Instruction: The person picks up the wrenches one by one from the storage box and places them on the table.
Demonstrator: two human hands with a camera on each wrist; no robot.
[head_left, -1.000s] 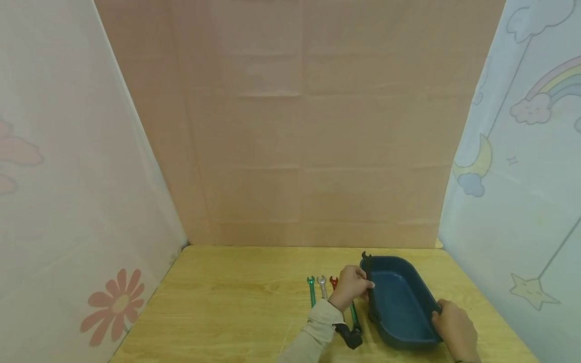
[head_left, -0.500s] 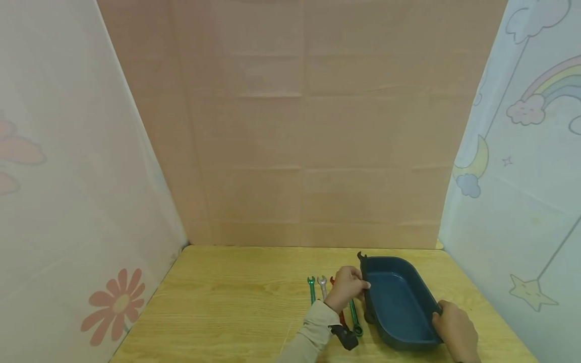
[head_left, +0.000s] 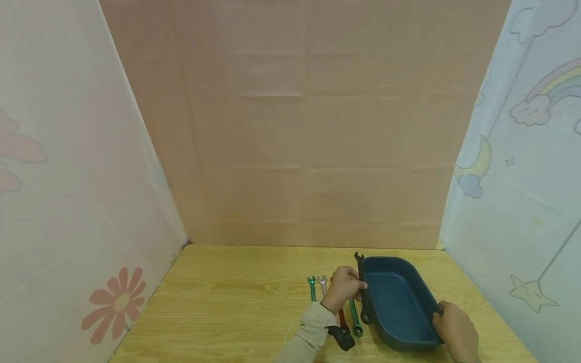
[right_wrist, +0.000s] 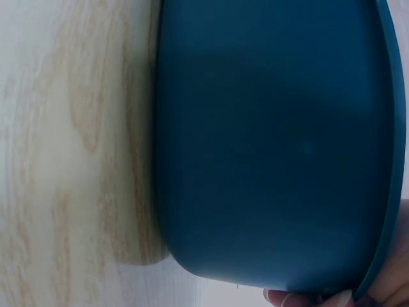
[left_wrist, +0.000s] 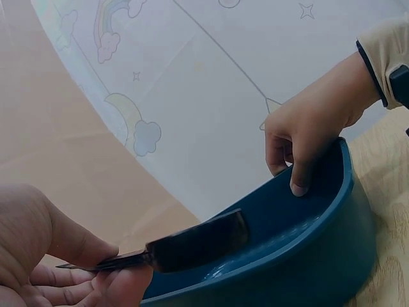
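Observation:
My left hand [head_left: 343,288] pinches a black wrench [head_left: 361,272] between thumb and fingers. The wrench runs along the left rim of a deep dark-blue bin [head_left: 401,307], its open jaw end pointing away from me. In the left wrist view, the thick end of the wrench [left_wrist: 198,244] stands out past the fingertips, in front of the bin. My right hand [head_left: 456,327] grips the bin's right rim, thumb on the inside. Fingertips of that hand show at the rim in the right wrist view, where the bin's wall [right_wrist: 275,141] fills most of the picture.
Left of the bin, a green wrench [head_left: 311,287], a silver wrench [head_left: 323,284], a red wrench [head_left: 342,318] and another green wrench [head_left: 355,315] lie side by side, partly behind the left arm. A wood-grain table [head_left: 236,297] carries everything; a brown panel [head_left: 290,151] stands behind.
My left hand has moved slightly left with the black wrench, from over the bin's left rim to just along its outer side. The right hand and bin stay in place.

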